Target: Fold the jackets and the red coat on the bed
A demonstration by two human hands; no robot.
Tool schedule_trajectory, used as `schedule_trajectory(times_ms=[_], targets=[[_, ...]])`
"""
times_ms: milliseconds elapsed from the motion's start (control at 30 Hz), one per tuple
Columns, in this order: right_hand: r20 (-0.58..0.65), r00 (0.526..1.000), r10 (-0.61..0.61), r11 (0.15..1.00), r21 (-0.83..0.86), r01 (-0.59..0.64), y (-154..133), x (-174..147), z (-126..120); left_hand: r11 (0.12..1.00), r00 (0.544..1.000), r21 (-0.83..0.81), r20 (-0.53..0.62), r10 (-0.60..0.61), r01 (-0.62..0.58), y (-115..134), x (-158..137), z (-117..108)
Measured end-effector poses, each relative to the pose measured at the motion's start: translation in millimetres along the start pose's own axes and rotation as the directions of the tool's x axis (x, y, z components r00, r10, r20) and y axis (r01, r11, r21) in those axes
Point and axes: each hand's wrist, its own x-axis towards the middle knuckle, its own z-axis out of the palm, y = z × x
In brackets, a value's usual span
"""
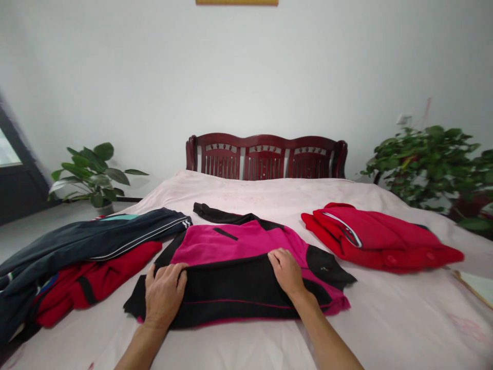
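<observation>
A magenta and black long-sleeved top [239, 238] lies spread on the bed in front of me, with its black side panel [234, 293] folded over toward the middle. Thin pink piping runs along that panel. My left hand [165, 293] is closed on the left end of the fold, its fingers curled over the edge. Farther right, my right hand [285, 271] grips the same folded edge, thumb hidden. One black sleeve stretches out behind the top.
Dark blue striped clothing [146, 231] and a red garment [111, 275] lie heaped at the left. Folded red clothes [385, 239] sit at the right on the pale bedsheet [246, 192]. A wooden headboard [265, 156] stands behind, with potted plants [96, 174] either side.
</observation>
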Motion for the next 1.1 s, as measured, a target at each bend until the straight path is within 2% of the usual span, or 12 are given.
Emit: schedule_trajectory(times_ms=[100,200,333,400,467,600,733,800,833,933,1100], targets=[[-0.043,0.999,-0.021,0.988,-0.154,0.014,-6.5,-2.2,-1.8,1.000,1.000,0.029,0.003,-0.007,0.007,-0.5,1.6,0.0],[0.005,0.997,0.083,0.991,-0.109,-0.082,-6.6,-2.0,-1.8,1.000,1.000,0.014,0.017,-0.002,0.002,-7.2,6.1,-0.7],[0.151,0.959,0.241,0.965,0.068,-0.253,2.0,-1.1,0.7,0.990,0.983,-0.138,0.181,0.035,-0.009,-25.7,15.2,0.9],[0.178,0.945,0.273,0.958,0.043,-0.285,5.2,-1.4,2.3,0.988,0.965,-0.152,0.260,0.002,0.039,-36.2,18.8,2.9],[0.198,0.930,0.310,0.951,-0.062,-0.304,5.8,-2.3,4.1,0.987,0.946,-0.099,0.311,-0.089,0.126,-47.4,20.9,4.3],[0.206,0.915,0.348,0.925,-0.234,-0.299,2.7,-5.4,6.1,0.936,0.866,-0.024,0.390,-0.314,0.350,-73.6,20.6,-0.2],[0.180,0.931,0.319,0.934,-0.227,-0.277,2.2,-9.5,4.3,0.849,0.779,-0.063,0.437,-0.449,0.524,-96.6,16.6,-16.1],[0.171,0.933,0.318,0.937,-0.208,-0.281,2.5,-11.1,2.9,0.817,0.730,-0.042,0.476,-0.490,0.576,-101.9,13.6,-23.5],[0.169,0.932,0.320,0.936,-0.205,-0.285,2.3,-11.8,2.2,0.813,0.719,-0.034,0.488,-0.494,0.581,-102.9,12.0,-26.0],[0.166,0.930,0.328,0.932,-0.220,-0.289,-0.9,-13.5,0.3,0.826,0.750,-0.071,0.467,-0.468,0.559,-100.8,8.2,-28.8],[0.162,0.930,0.329,0.920,-0.276,-0.278,-4.9,-14.7,-6.1,0.809,0.830,-0.238,0.315,-0.460,0.538,-91.2,7.9,-28.2]])
